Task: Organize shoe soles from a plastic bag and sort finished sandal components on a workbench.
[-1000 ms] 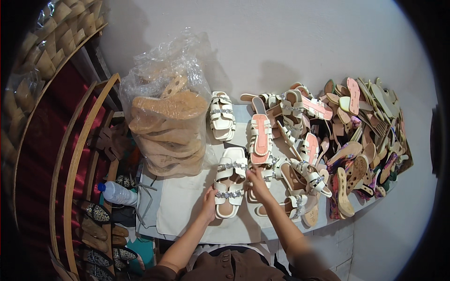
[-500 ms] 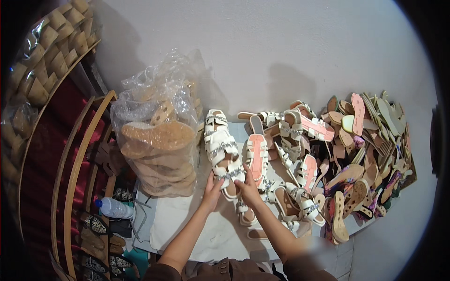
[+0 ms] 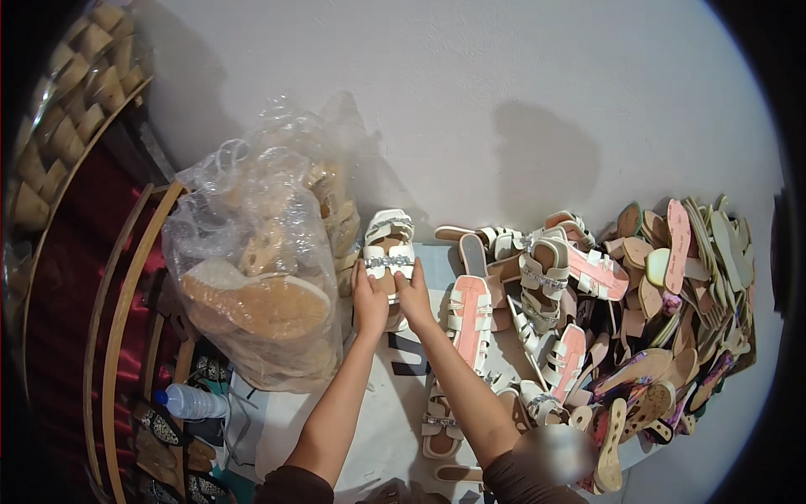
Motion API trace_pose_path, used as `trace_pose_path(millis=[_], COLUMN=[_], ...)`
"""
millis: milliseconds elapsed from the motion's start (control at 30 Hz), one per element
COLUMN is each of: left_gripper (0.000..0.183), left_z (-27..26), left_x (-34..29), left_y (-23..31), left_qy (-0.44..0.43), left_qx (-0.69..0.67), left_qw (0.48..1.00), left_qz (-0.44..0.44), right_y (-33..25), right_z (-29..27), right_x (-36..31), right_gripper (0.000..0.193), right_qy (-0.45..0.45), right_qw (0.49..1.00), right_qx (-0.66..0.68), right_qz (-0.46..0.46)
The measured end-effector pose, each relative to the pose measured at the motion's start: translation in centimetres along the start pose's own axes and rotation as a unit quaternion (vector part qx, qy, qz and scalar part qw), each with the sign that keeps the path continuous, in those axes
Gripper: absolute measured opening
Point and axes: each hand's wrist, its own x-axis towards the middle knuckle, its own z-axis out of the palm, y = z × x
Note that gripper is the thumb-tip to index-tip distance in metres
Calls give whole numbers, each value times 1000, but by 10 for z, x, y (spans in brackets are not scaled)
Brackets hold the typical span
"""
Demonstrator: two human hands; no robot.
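A white strappy sandal (image 3: 390,262) with silvery sparkling trim is between my hands near the far edge of the table. My left hand (image 3: 368,298) grips its left side and my right hand (image 3: 414,296) grips its right side, thumbs on the straps. More of a tan insole shows below, between my wrists; I cannot tell whether a second sandal lies underneath. Right of my hands lies a white sandal upper with a pink sole piece (image 3: 468,315). To the left stands a clear plastic bag (image 3: 252,328) filled with tan wedge soles.
Several white sandals (image 3: 541,277) and a tall heap of loose soles (image 3: 663,336) crowd the right side. A wooden-edged rack (image 3: 126,336) holds shoes at the left, beside a blue-capped bottle (image 3: 195,401). A pale wall (image 3: 437,101) rises behind the table.
My hands have moved away from me toward the wall with the white sandal, which now looks shorter and more foreshortened. The view has shifted, and the shadow on the wall has grown.
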Motion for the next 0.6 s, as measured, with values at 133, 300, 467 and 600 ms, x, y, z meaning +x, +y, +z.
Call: trace_pose_path(millis=[133,300,467,600], left_gripper=[41,39,40,40], left_z=[-6,-12,-21,-23], left_x=[0,2,-22,-56], left_y=[-11,-11,-5,3], left_qy=[44,55,52,52], left_qx=[54,80,127,177], left_qw=[997,994,976,959], left_qz=[16,54,166,214], right_y=[-9,-6,-13,-5], right_z=[5,-5,-33,-59], right_x=[-7,-6,-24,-62], right_gripper=[65,64,55,44], right_qy=[-41,-50,-44,-59], right_qw=[954,959,967,963], right_qx=[-296,-269,-228,-239], right_qz=[3,-73,-104,-106])
